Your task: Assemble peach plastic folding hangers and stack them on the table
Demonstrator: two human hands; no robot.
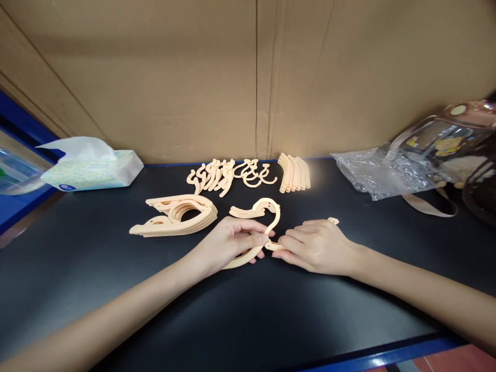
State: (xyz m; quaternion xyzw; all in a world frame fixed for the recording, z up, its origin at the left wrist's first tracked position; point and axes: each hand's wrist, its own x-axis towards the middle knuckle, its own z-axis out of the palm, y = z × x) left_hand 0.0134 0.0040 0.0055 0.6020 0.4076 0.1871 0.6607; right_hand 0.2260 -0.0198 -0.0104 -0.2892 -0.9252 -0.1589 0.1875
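Head view: both hands meet at the middle of the black table (248, 320), working on one peach plastic hanger (267, 209). The left hand (232, 240) is closed around the hanger's curved left arm, thumb on top and fingers below. The right hand (315, 245) pinches the other arm piece at the joint just under the hook, its far tip poking out past the knuckles. The hanger lies flat on the table between the hands, hook pointing away.

Just left of the hands sits a stack (176, 216) of finished-looking hangers, a few deep, which I judge to be the done share. Behind, near the cardboard wall (248, 77), lie loose hooks (228, 175) in a jumbled row and, just beside them, a neat bundle of arm pieces (294, 173); these look like parts left to use, and they seem to outnumber the stack, so the work appears less than half done.

A tissue pack (91, 168) lies far left, a crumpled plastic bag (382, 173) and a clear pouch (445, 142) far right.
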